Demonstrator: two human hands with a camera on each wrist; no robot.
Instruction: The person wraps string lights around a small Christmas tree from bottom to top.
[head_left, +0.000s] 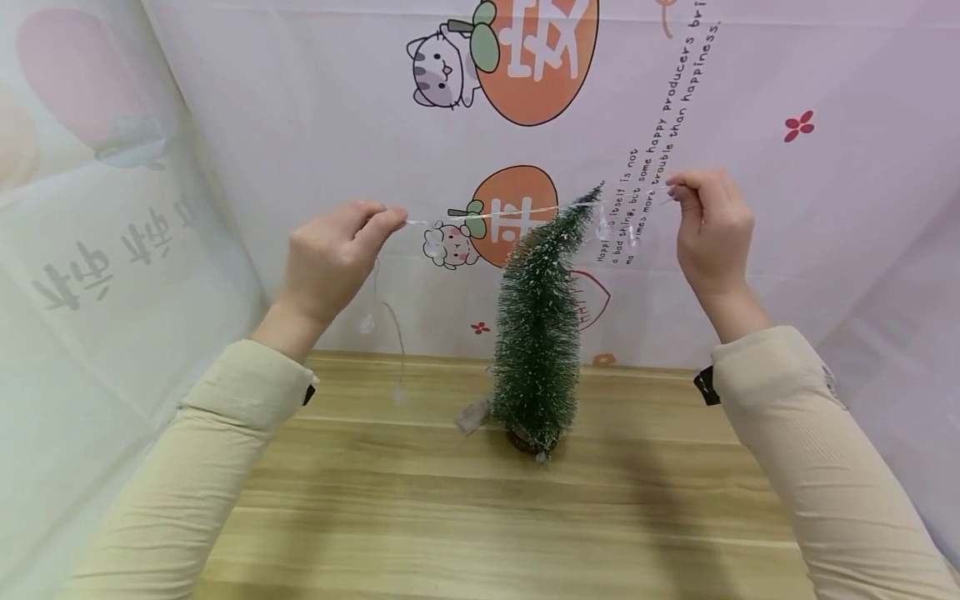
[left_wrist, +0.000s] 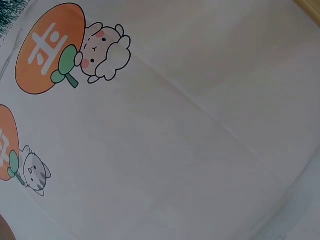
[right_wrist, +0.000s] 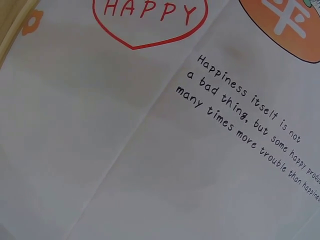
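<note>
A small green artificial Christmas tree [head_left: 536,333] stands on the wooden table, its tip bent to the right. Between both raised hands a thin clear string of lights [head_left: 502,214] runs nearly level, passing by the treetop. My left hand [head_left: 333,254] pinches it left of the tree between thumb and fingers; a loose length with clear bulbs hangs below that hand. To the right of the tip, my right hand [head_left: 712,225] pinches the other part, with clear bulbs dangling nearby. A pale battery box [head_left: 472,416] lies at the tree's base. Neither wrist view shows the held string clearly.
The wooden table [head_left: 487,517] meets a white printed backdrop [head_left: 315,108] behind the tree. White side panels [head_left: 97,333] rise on the left and right. The right wrist view shows the backdrop's printed lettering [right_wrist: 240,120].
</note>
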